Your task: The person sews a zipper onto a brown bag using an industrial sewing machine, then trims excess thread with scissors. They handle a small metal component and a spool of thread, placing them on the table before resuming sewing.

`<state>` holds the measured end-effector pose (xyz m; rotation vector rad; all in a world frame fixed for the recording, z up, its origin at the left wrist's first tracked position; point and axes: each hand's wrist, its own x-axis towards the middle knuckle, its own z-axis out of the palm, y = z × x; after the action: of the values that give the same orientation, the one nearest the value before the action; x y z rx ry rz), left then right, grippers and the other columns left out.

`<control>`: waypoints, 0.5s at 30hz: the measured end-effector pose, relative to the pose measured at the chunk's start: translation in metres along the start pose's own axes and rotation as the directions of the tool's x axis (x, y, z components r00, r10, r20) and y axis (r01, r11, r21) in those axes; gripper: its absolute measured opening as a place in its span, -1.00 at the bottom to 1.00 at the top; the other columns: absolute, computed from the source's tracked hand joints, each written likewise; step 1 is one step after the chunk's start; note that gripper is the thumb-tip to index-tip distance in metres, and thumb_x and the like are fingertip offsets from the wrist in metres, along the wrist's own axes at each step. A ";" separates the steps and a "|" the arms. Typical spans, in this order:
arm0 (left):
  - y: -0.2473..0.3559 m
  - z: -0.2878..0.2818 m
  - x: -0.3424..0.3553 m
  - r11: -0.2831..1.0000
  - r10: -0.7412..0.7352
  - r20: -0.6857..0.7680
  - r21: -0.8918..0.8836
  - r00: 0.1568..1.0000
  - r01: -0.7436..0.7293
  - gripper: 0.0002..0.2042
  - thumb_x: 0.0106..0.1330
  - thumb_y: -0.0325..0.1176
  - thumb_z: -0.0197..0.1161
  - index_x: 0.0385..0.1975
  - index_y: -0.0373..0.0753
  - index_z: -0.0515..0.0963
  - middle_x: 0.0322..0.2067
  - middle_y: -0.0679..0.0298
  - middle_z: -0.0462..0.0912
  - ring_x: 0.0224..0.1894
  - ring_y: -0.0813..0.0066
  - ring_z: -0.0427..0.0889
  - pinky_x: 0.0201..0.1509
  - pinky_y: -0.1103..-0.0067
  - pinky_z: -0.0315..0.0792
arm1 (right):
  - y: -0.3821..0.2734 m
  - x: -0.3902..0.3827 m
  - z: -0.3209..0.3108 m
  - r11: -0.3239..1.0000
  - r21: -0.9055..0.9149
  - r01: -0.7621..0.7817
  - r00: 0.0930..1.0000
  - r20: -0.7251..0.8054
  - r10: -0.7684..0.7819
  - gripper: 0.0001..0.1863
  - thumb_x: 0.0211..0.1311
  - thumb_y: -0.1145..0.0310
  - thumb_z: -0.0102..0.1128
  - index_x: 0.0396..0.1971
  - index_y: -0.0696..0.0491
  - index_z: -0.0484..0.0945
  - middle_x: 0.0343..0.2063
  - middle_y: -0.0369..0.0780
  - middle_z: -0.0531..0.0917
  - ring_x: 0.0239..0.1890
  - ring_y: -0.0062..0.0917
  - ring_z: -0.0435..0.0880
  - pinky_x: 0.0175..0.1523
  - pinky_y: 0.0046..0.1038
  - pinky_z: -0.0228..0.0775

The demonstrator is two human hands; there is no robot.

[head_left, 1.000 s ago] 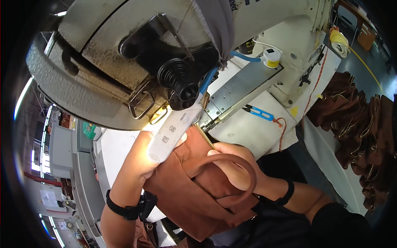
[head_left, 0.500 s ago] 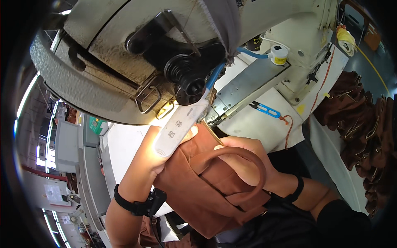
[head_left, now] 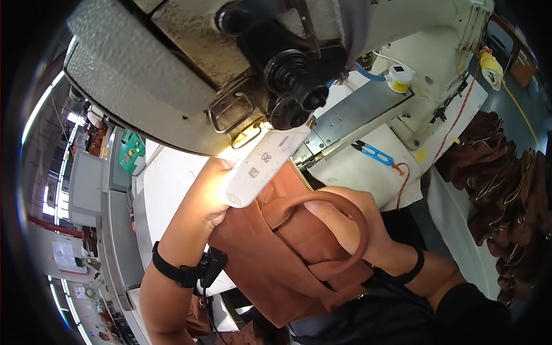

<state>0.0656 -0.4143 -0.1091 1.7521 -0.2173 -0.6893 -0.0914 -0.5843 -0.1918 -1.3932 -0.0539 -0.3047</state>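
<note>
A brown leather bag (head_left: 256, 261) with a rounded handle (head_left: 361, 233) lies tilted in front of me, its far end at the sewing area of a machine. A brass-toothed zipper (head_left: 302, 177) runs along its upper right edge. My right hand (head_left: 348, 221) grips the bag beside the zipper, thumb on the leather inside the handle's loop. My left hand (head_left: 215, 175) is at the bag's far left side, its fingers hidden behind a white lamp bar (head_left: 261, 169). The needle area is covered by the lamp and machine head.
The sewing machine head (head_left: 155, 86) looms over the work, with a metal bed plate (head_left: 359, 112) behind. Blue thread snips (head_left: 375, 153) lie on the white table (head_left: 339, 178). Brown leather pieces (head_left: 483, 167) are piled at right. A green device (head_left: 133, 152) stands at left.
The machine head and lamp now appear lower and further right in view. My left thumb, visible on the leather before, is now hidden by the lamp. My right hand keeps its grip.
</note>
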 end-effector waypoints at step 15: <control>-0.008 -0.035 0.046 0.999 0.024 0.230 0.032 0.973 -0.033 -0.64 0.26 -0.39 0.45 -0.01 -0.44 0.63 -0.07 0.10 0.71 0.06 0.40 0.61 0.15 0.54 0.48 | 0.010 0.011 0.013 0.982 -0.002 -0.189 0.974 -0.125 0.187 -0.83 0.34 0.49 0.26 -0.18 0.29 0.65 -0.38 -0.27 0.73 -0.34 -0.73 0.66 -0.23 -0.65 0.51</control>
<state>0.1203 -0.4058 -0.1269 1.6985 -0.4146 -0.8720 -0.0762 -0.5725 -0.1964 -1.3791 0.1824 -0.2331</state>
